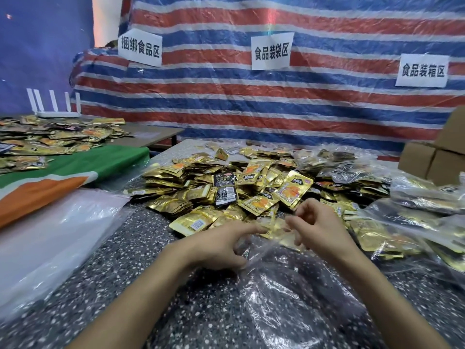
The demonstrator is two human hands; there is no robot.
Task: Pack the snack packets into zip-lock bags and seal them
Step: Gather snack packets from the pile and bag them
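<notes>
A clear zip-lock bag lies on the speckled table in front of me, its mouth toward a big heap of gold snack packets. My left hand pinches the left side of the bag's mouth between thumb and fingers. My right hand holds the right side of the mouth, fingers curled, just at the near edge of the heap. A few black packets lie among the gold ones. The inside of the bag is hard to see through the glare.
Filled clear bags of packets lie at the right, with cardboard boxes behind them. A stack of flat plastic bags rests at the left by a green-orange cloth. More packets cover a far-left table. A striped tarp hangs behind.
</notes>
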